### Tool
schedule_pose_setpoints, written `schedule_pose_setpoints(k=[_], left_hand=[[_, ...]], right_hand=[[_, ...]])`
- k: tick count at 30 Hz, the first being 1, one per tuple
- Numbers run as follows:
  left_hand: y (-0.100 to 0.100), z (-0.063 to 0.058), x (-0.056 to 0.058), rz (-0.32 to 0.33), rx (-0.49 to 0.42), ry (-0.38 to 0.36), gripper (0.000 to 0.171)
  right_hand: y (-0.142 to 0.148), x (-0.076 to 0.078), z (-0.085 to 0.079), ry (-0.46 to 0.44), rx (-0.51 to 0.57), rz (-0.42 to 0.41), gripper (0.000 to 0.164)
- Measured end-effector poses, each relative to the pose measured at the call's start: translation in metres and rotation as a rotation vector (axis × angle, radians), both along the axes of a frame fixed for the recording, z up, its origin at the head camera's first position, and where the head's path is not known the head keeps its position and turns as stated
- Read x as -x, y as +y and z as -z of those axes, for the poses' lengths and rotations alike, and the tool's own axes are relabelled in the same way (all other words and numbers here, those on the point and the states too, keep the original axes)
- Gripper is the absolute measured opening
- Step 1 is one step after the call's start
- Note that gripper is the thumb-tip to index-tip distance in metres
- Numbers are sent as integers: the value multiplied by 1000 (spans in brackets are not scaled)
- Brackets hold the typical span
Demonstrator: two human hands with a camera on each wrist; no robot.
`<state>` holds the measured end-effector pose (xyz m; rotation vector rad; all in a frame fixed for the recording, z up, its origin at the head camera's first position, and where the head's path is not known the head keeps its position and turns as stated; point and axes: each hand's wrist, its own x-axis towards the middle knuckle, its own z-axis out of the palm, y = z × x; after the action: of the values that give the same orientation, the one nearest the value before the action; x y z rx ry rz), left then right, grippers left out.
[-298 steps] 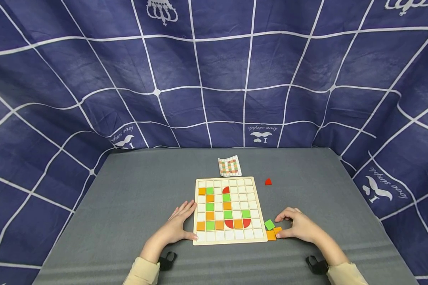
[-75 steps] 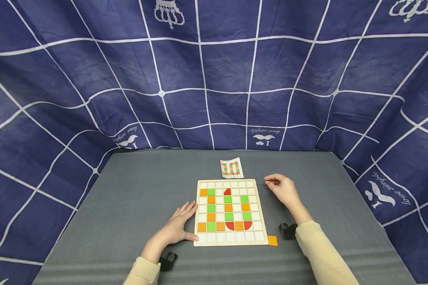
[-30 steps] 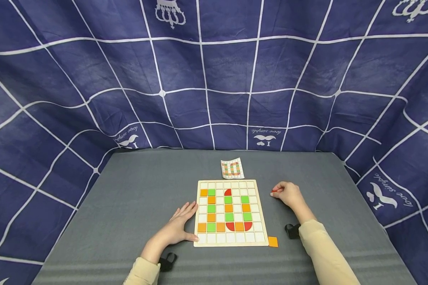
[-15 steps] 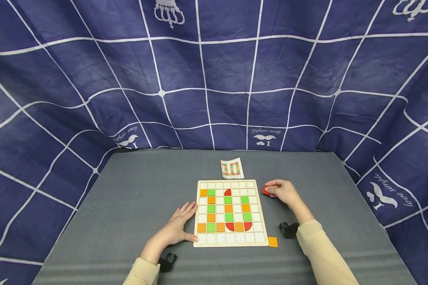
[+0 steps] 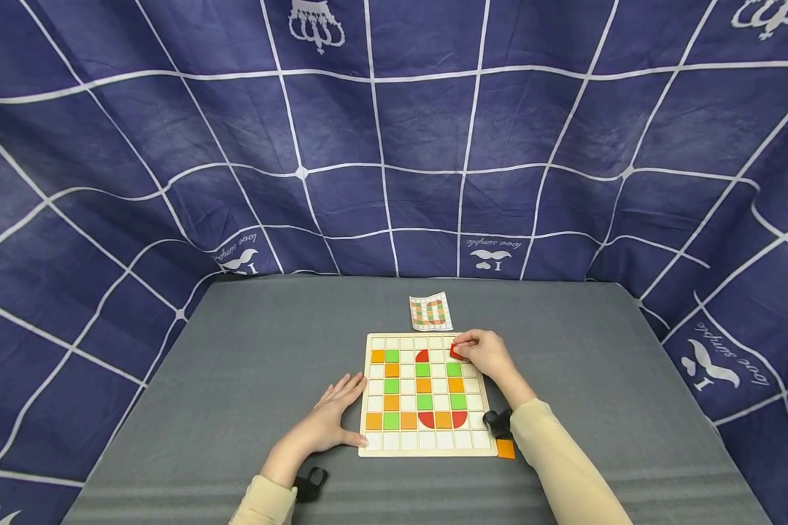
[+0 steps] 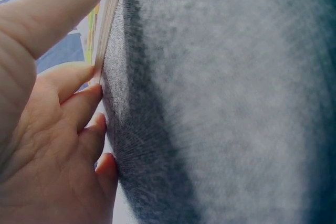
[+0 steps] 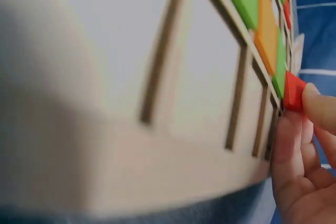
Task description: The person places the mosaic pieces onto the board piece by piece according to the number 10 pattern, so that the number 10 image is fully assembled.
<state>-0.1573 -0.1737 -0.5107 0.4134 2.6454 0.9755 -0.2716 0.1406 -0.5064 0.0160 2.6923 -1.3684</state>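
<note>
A wooden grid board (image 5: 462,442) lies flat on the grey table, with green, orange and red tiles set in some of its cells. My right hand (image 5: 489,356) pinches a red rounded tile (image 5: 456,351) between thumb and fingers at the board's upper right, just above a green tile (image 5: 454,370). The right wrist view shows the red tile (image 7: 294,92) tilted against the grid beside the green one. My left hand (image 5: 328,419) rests along the board's left edge, its fingers extended and the thumb at the lower left corner.
Behind the board lies a small printed card (image 5: 430,312) with a coloured grid pattern. One loose orange tile (image 5: 505,449) sits at the board's lower right corner, under the right wrist. A blue curtain (image 5: 420,197) hangs behind the table.
Loose green and orange tiles left the right side, and green and orange tiles now fill cells in the right column. My right hand took the red tile and carried it left onto the board.
</note>
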Motion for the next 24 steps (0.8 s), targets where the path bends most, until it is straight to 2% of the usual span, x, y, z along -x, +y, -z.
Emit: schedule_pose_setpoints(k=[8,16,24], left_hand=[[2,-1,-2,-1,-2,15,107],[3,-2,-3,-9,4,29,107],[1,-1,-3,-16,5,25,106]], right_hand=[[-8,-4,-1,54,-89,-20,5],[-7,-4,-1,83,-151,-51,9],[-1,-6,-6,73,-138,-83,10]])
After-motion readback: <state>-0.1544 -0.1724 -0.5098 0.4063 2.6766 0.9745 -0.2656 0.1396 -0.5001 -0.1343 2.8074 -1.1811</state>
